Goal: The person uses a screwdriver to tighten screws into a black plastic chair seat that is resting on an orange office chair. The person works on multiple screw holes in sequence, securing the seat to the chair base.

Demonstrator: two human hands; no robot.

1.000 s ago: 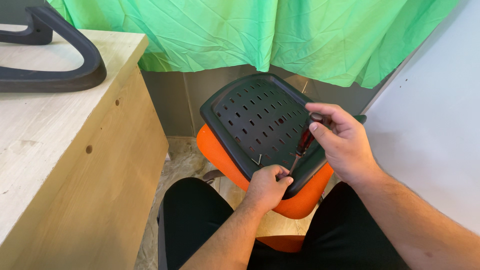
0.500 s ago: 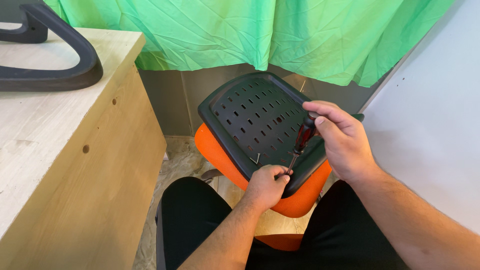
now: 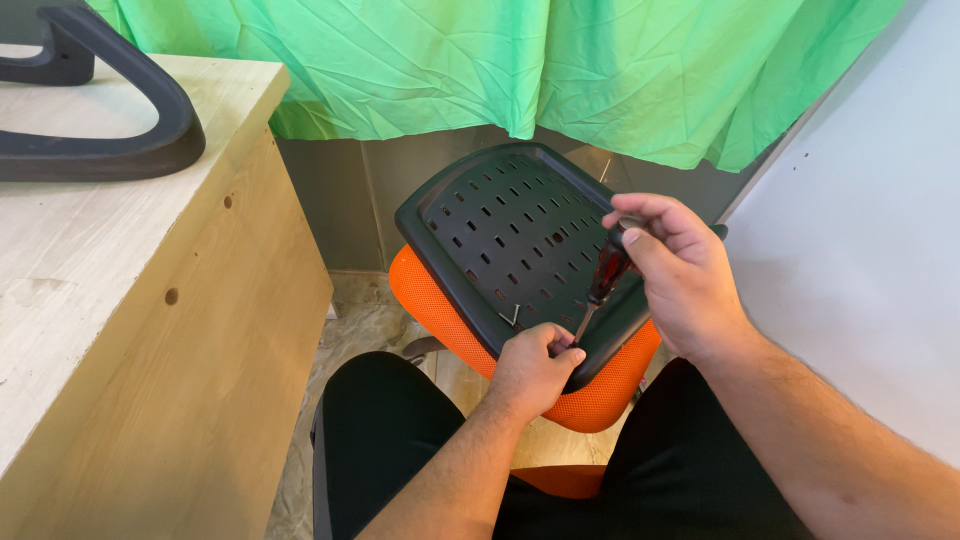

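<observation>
A black slotted plastic panel (image 3: pixel 500 225) lies tilted on an orange mesh chair cushion (image 3: pixel 430 295) over my knees. My right hand (image 3: pixel 680 275) grips a screwdriver (image 3: pixel 607 270) with a dark red handle; its tip points down at the panel's near edge. My left hand (image 3: pixel 535 365) pinches that near edge right at the screwdriver's tip, fingers curled. Whatever sits under the tip is hidden by my fingers.
A light wooden table (image 3: pixel 120 330) stands at my left with a black curved chair armrest (image 3: pixel 110 120) on top. A green curtain (image 3: pixel 500 60) hangs behind. A pale wall (image 3: pixel 860 250) is on the right. My black-trousered legs (image 3: pixel 390 440) fill the bottom.
My right hand and the screwdriver have shifted slightly, the handle turning a little. My left hand stays at the panel's edge.
</observation>
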